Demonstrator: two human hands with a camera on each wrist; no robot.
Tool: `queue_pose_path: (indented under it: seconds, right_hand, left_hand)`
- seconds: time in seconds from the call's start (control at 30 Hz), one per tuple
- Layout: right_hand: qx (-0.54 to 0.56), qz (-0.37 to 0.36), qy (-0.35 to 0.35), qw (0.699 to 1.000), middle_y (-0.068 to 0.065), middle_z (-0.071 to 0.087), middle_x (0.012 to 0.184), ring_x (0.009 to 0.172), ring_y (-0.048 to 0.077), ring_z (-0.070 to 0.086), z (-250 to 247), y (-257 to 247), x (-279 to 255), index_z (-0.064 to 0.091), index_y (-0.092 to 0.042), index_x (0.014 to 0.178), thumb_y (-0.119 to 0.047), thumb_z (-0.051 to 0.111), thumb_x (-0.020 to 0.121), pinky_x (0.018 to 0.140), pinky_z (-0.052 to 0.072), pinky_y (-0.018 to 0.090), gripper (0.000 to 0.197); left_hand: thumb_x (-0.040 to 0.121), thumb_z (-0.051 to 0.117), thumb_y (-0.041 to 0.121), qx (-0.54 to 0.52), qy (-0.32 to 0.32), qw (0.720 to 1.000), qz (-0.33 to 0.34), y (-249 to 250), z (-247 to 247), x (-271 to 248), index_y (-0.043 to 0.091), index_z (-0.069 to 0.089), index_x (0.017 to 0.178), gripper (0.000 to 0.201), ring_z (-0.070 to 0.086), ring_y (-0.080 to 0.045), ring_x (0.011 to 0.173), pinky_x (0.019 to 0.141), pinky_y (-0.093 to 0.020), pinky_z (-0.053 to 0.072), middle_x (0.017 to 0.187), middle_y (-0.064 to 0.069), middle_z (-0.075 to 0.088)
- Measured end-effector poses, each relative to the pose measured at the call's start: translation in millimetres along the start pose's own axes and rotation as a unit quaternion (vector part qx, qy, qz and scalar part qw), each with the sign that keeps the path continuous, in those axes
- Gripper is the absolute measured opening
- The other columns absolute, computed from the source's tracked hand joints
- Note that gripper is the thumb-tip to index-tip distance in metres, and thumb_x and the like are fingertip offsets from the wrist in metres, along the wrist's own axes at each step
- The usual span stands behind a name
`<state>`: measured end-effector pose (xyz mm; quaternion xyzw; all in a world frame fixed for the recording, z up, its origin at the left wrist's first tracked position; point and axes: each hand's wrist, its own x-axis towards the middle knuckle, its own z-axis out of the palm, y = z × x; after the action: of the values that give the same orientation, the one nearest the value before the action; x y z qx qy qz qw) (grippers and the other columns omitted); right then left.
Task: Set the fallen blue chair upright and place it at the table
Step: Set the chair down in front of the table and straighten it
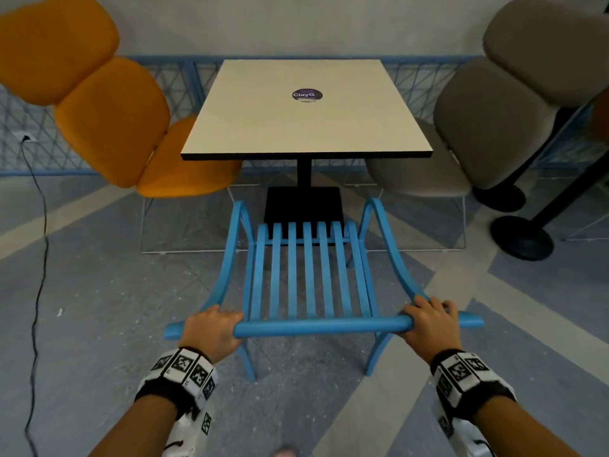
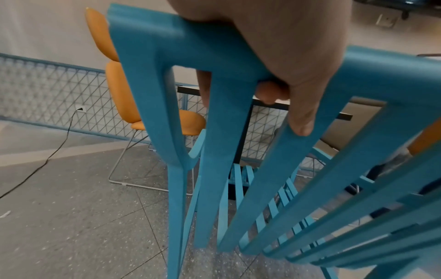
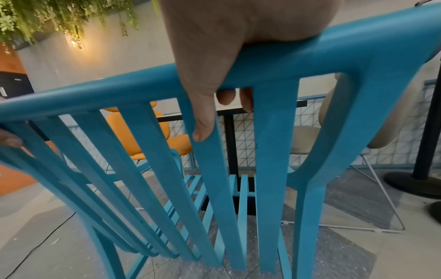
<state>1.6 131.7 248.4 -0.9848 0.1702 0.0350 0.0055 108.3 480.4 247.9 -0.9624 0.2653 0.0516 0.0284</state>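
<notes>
Blue chair stood upright on the floor, facing the worktop, with its seat front just beside the black base of that worktop and not under the top. Both hands held the top rail of the backrest. The left hand was near the left end of the rail, its grip clamped on the rail with fingers curled over it; in the left wrist view the thumb lay along one back slat. The right hand was near the right end, its grip also clamped on the rail, and in the right wrist view the thumb pressed on a slat while the fingertips showed behind the rail.

An orange chair stood at the left side of the worktop and a beige chair at the right side, each close to a front corner of the blue chair. A round purple sticker lay on the top. A black cable ran over the floor at the left, from a socket in the blue wire fence. Two black round stand bases stood at the right, well apart from the blue chair.
</notes>
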Motion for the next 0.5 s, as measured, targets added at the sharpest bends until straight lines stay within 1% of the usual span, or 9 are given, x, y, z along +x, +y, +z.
queue_pose_path:
  seconds: [0.07, 0.1, 0.17, 0.2, 0.23, 0.3, 0.37, 0.43, 0.5]
  right_hand:
    - [0.000, 0.003, 0.007, 1.000, 0.001, 0.061, 0.054, 0.055, 0.028, 0.062, 0, -3, 8, 0.065, -0.020, 0.050, -0.038, 0.092, 0.030, 0.068, 0.023, 0.036, 0.038]
    - [0.002, 0.000, 0.008, 1.000, 0.001, 0.061, 0.053, 0.054, 0.028, 0.061, 0, -5, 12, 0.064, -0.020, 0.050, -0.038, 0.093, 0.030, 0.069, 0.025, 0.037, 0.039]
    - [0.006, -0.001, 0.011, 1.000, 0.002, 0.060, 0.052, 0.053, 0.028, 0.060, -3, -9, 22, 0.063, -0.018, 0.048, -0.038, 0.093, 0.030, 0.068, 0.039, 0.040, 0.040]
    - [0.007, -0.002, 0.010, 1.000, 0.002, 0.059, 0.051, 0.051, 0.028, 0.060, -6, -11, 26, 0.062, -0.018, 0.047, -0.038, 0.093, 0.030, 0.064, 0.046, 0.042, 0.040]
    - [0.007, -0.003, 0.006, 1.000, 0.002, 0.058, 0.050, 0.050, 0.028, 0.059, -8, -12, 30, 0.062, -0.018, 0.046, -0.039, 0.093, 0.028, 0.059, 0.049, 0.043, 0.041]
    - [0.013, -0.005, -0.007, 1.000, 0.002, 0.058, 0.048, 0.048, 0.028, 0.059, -12, -12, 37, 0.061, -0.018, 0.044, -0.040, 0.093, 0.026, 0.055, 0.050, 0.043, 0.043]
    - [0.015, -0.007, -0.015, 1.000, 0.002, 0.058, 0.048, 0.047, 0.028, 0.059, -12, -12, 41, 0.061, -0.018, 0.044, -0.041, 0.093, 0.024, 0.054, 0.050, 0.043, 0.045]
    - [0.009, -0.011, -0.013, 1.000, 0.003, 0.058, 0.048, 0.047, 0.028, 0.058, -11, -11, 43, 0.061, -0.018, 0.045, -0.041, 0.093, 0.023, 0.053, 0.050, 0.042, 0.045]
    - [0.011, -0.014, -0.009, 1.000, 0.004, 0.058, 0.048, 0.046, 0.028, 0.058, -10, -11, 44, 0.061, -0.017, 0.045, -0.040, 0.094, 0.022, 0.053, 0.050, 0.042, 0.045]
  left_hand:
    - [0.036, 0.089, 0.041, 0.005, 0.016, 1.000, 0.006, -2, -1, 9, 0.023, 0.050, 0.048, 0.044, 0.058, -0.019, 0.039, 0.030, -0.022, 0.044, 0.037, 0.005, 0.058]
    - [0.037, 0.089, 0.039, 0.003, 0.023, 1.000, 0.011, -3, -4, 14, 0.023, 0.051, 0.049, 0.043, 0.058, -0.020, 0.040, 0.032, -0.023, 0.046, 0.039, 0.005, 0.059]
    - [0.039, 0.090, 0.035, -0.005, 0.033, 0.999, 0.011, -6, -6, 24, 0.020, 0.054, 0.052, 0.042, 0.060, -0.023, 0.044, 0.038, -0.026, 0.049, 0.046, 0.003, 0.063]
    - [0.042, 0.090, 0.034, -0.011, 0.035, 0.999, 0.007, -7, -7, 29, 0.018, 0.055, 0.053, 0.040, 0.061, -0.024, 0.046, 0.042, -0.028, 0.051, 0.049, 0.001, 0.064]
    - [0.047, 0.088, 0.033, -0.025, 0.031, 0.999, -0.007, -7, -10, 33, 0.017, 0.056, 0.055, 0.037, 0.061, -0.026, 0.048, 0.045, -0.030, 0.051, 0.052, -0.001, 0.065]
    - [0.063, 0.079, 0.035, -0.060, 0.022, 0.997, -0.041, -7, -15, 40, 0.015, 0.056, 0.060, 0.031, 0.063, -0.028, 0.056, 0.051, -0.031, 0.046, 0.056, -0.004, 0.064]
    - [0.076, 0.067, 0.042, -0.053, 0.000, 0.997, -0.055, -7, -18, 43, 0.020, 0.047, 0.065, 0.031, 0.062, -0.027, 0.064, 0.056, -0.030, 0.041, 0.063, -0.002, 0.059]
    - [0.079, 0.062, 0.046, -0.045, -0.012, 0.997, -0.064, -5, -21, 43, 0.024, 0.040, 0.068, 0.033, 0.060, -0.024, 0.065, 0.059, -0.030, 0.043, 0.065, -0.001, 0.057]
    - [0.079, 0.062, 0.048, -0.044, -0.013, 0.997, -0.068, -5, -20, 42, 0.024, 0.039, 0.067, 0.035, 0.062, -0.025, 0.066, 0.060, -0.032, 0.048, 0.063, 0.000, 0.055]
